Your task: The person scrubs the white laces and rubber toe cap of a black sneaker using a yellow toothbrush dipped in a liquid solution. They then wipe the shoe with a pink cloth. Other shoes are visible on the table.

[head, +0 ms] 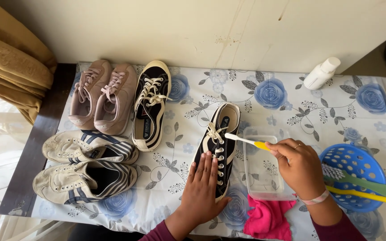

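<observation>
Setting: a desk [291, 96] under a white cloth printed with blue roses, set against a cream wall; tan curtain at far left.

Item 1: black canvas sneaker [216, 149] with cream laces, near the desk's middle, toe toward the person. The left hand [203, 187] lies flat on its left side, fingers together and stretched out.

Item 2: toothbrush [246, 141], white head and yellow handle; the right hand [298, 167] has its fingers clamped on the handle, bristles at the sneaker's laces.

Item 3: clear plastic tub [264, 172], just right of the sneaker, partly under the right hand.

Item 4: pink cloth [269, 218], at the near edge, below the tub.

Item 5: blue perforated basket [351, 163], far right, holding a green brush [362, 180] and a yellow handle.

Item 6: white bottle [320, 73], lying near the wall; label not legible.

Item 7: matching black sneaker [150, 105], pink pair [102, 96], white striped pair [88, 167], at left.
</observation>
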